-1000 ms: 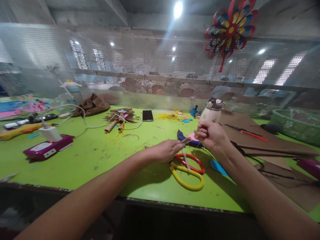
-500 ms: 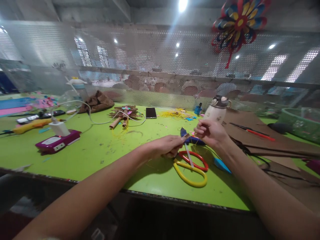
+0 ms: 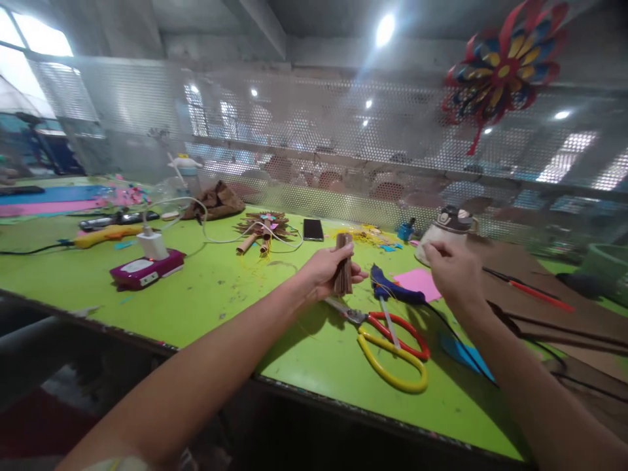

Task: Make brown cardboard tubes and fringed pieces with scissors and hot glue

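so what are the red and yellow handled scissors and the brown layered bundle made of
Red and yellow handled scissors: dully shiny grey metal blades; handles seem smooth plastic, given their glossy highlights. Brown layered bundle in the left hand: probably matte paper, from its thin stacked edges.

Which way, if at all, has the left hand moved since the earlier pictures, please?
Yes: judged against the scissors, the left hand has moved to the left, leaving the pivot uncovered.
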`<action>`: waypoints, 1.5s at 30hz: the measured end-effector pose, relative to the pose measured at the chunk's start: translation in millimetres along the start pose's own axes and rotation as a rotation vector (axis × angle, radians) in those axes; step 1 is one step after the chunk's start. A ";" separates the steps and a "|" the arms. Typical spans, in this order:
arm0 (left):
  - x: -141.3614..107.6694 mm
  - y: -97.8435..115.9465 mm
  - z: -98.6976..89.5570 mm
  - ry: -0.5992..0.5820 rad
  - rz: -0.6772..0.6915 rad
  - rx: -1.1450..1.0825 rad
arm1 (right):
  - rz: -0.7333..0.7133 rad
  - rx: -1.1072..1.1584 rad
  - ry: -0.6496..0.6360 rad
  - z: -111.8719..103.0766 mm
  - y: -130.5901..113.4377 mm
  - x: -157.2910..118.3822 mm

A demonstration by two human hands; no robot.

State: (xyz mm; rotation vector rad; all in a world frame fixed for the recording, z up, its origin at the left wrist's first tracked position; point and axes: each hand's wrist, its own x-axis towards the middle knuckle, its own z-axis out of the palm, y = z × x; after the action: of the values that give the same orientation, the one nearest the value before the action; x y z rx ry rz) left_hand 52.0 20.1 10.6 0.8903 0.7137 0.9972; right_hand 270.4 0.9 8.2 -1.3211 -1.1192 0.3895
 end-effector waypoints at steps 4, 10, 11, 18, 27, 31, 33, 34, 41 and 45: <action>2.6 6.9 -3.9 0.079 0.111 -0.065 | 0.006 0.058 -0.467 27.1 -25.9 -51.4; 4.0 6.8 -2.2 0.114 0.208 -0.108 | 0.312 0.351 -0.698 65.6 -19.9 -92.8; 4.0 6.2 -1.7 0.103 0.212 -0.112 | 0.308 0.371 -0.690 67.1 -17.4 -93.2; 2.2 12.4 -8.0 0.217 0.189 -0.202 | 0.403 0.448 -0.832 51.2 -20.7 -86.2; 8.2 21.4 -25.8 0.236 0.090 -0.228 | -0.349 0.079 -0.820 29.1 -45.6 -78.2; 11.1 13.9 -20.6 0.228 0.020 -0.227 | -0.337 0.295 -0.947 41.2 -45.3 -88.7; 12.6 8.7 -18.5 0.247 -0.001 -0.225 | -0.213 0.297 -0.921 50.4 -41.4 -95.0; 13.6 6.0 -18.0 0.267 -0.003 -0.224 | -0.153 0.267 -0.880 54.7 -39.1 -98.4; 23.3 -0.5 -28.4 0.372 0.014 -0.194 | -0.337 0.044 -0.635 63.9 -32.7 -137.1; 24.5 11.5 -46.5 0.367 0.022 -0.176 | -0.698 0.022 -0.649 57.1 -36.5 -157.7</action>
State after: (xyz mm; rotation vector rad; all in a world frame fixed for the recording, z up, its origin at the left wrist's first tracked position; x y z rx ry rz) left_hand 17.9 59.3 -3.5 0.5673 0.9091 1.2400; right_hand 138.0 -100.0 -33.8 -0.7070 -2.0177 0.3048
